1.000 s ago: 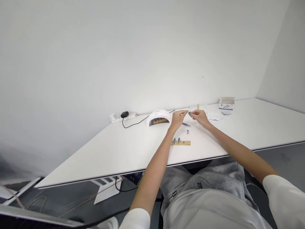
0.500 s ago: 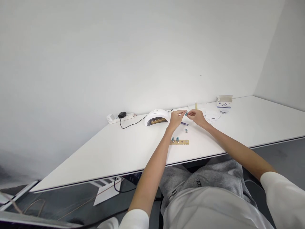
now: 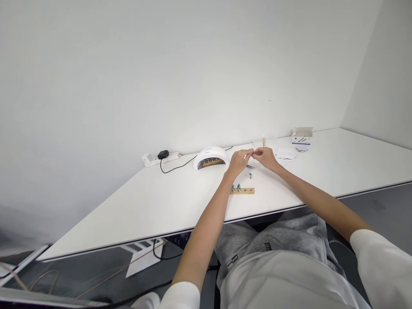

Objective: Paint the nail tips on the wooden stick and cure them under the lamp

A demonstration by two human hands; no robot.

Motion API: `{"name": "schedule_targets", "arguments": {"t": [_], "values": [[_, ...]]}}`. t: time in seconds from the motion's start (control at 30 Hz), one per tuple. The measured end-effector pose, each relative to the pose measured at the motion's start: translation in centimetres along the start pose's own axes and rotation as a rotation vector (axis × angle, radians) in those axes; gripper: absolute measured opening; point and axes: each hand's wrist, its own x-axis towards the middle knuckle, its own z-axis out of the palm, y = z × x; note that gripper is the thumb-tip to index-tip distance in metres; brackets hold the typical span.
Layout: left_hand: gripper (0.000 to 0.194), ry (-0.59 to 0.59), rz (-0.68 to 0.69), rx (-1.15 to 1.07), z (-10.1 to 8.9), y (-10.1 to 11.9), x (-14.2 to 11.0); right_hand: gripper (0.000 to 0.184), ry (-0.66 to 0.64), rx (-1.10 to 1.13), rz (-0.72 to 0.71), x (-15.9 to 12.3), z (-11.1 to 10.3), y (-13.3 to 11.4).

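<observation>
My left hand (image 3: 240,160) and my right hand (image 3: 264,157) meet at the fingertips above the table, both closed in a pinch. Between them is a small teal false nail, seen half a second ago and now hidden by the fingers. Just below, another teal nail on a small silver stand (image 3: 250,175) rests on the table. Nearer me, a wooden strip (image 3: 246,191) bears teal nails on stands (image 3: 238,187), with round spots to their right; my left forearm hides its left end. Under my hands lies a thin blue-purple tool (image 3: 250,166), partly covered.
A white nail lamp (image 3: 210,153) with a strip of stands inside sits left of my hands. Behind it are a power strip (image 3: 172,157) and black adapter (image 3: 163,154). To the right lie paper sheets (image 3: 286,154) and an open alcohol pads box (image 3: 301,137).
My fingertips have closed together, and the teal nail between them has gone out of sight. The whole view has shifted slightly; the things on the table stay in place.
</observation>
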Motion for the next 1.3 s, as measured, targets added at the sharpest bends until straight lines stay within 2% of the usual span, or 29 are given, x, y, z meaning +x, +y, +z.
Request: {"name": "schedule_targets", "arguments": {"t": [0.17, 0.4, 1.07, 1.3], "values": [[0.028, 0.021, 0.069, 0.008, 0.07, -0.07, -0.12, 0.016, -0.017, 0.048, 0.043, -0.04, -0.19, -0.23], [0.031, 0.020, 0.095, 0.030, -0.17, 0.10, -0.12, 0.017, -0.032, 0.191, 0.128, 0.27, -0.31, -0.27], [0.030, 0.036, 0.082, 0.025, -0.43, 0.62, -0.09, 0.006, -0.055, 0.577, 0.331, 0.72, -0.31, 0.21], [0.027, 0.049, 0.051, -0.045, -0.25, 0.45, -0.08, 0.010, -0.079, 0.601, 0.363, 0.69, -0.63, 0.13]]}}
